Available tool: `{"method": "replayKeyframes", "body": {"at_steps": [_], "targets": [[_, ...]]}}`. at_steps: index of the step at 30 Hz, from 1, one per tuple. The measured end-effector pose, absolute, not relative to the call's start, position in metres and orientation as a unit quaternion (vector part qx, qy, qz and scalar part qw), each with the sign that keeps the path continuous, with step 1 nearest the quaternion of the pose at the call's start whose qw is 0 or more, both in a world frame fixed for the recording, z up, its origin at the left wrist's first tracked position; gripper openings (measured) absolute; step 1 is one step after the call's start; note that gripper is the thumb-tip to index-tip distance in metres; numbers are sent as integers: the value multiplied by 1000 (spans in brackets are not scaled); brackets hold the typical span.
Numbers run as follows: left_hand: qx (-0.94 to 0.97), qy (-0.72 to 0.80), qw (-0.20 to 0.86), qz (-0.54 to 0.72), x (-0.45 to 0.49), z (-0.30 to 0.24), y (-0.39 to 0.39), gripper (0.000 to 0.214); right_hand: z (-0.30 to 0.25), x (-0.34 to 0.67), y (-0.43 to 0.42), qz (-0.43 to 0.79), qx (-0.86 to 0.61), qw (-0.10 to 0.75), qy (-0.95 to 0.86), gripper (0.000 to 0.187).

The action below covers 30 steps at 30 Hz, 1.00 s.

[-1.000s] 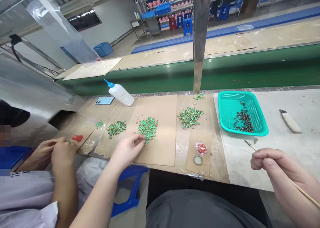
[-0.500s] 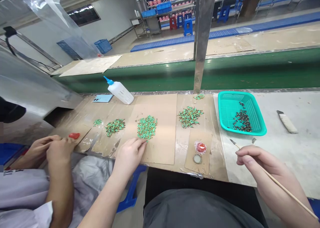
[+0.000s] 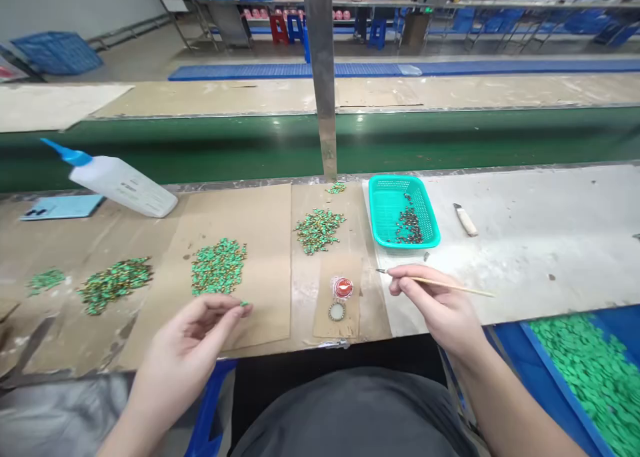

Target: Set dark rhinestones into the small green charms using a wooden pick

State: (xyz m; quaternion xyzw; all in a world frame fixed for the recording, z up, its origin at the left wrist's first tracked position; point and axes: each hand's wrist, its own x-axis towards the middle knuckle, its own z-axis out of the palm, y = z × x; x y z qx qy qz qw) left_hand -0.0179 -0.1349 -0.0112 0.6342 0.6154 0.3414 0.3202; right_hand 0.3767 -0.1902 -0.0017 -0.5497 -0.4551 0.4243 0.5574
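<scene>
My left hand (image 3: pixel 187 343) pinches a small green piece (image 3: pixel 244 303) between thumb and fingertips, just in front of a pile of green and gold pieces (image 3: pixel 218 267) on cardboard. My right hand (image 3: pixel 440 303) holds a thin paintbrush (image 3: pixel 463 287), its dark tip pointing left over the table. Between the hands, a small round pot of red paint (image 3: pixel 343 287) sits on a cardboard strip (image 3: pixel 325 327). Close in front of the pot lies a round cap with a pale middle (image 3: pixel 337 311).
More green piles (image 3: pixel 116 283) lie at the left and another (image 3: pixel 320 231) at the centre. A turquoise basket (image 3: pixel 379 233) holds dark pieces. Around are a white bottle (image 3: pixel 123 185), phone (image 3: pixel 63 207), cutter knife (image 3: pixel 465 220), metal post (image 3: pixel 323 77) and a bin of green pieces (image 3: pixel 585 370).
The view has swung to the right, and the neighbouring person has left it. My left hand has drawn back from the pile with a green piece. My right hand still holds the brush, now lying flatter.
</scene>
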Motion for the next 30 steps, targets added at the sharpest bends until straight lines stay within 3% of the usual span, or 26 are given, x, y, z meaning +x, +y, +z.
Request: {"method": "replayKeyframes", "body": {"at_steps": [3,5,11,22,30], "targets": [[525,591,491,366,14,-9,-136,47,-9,374,-179,437,-538,564,-450,23],[494,578,535,368,33,-10,-136,53,-16,371,-174,453,-532,559,-446,29],[441,549,616,353,68,-17,-140,51,-39,361,-161,501,-514,557,-418,48],[352,510,707,340,93,-6,-148,57,-56,354,-150,524,-520,569,-363,55],[323,451,754,352,90,-7,-151,38,-56,352,-152,529,-521,561,-366,54]]}}
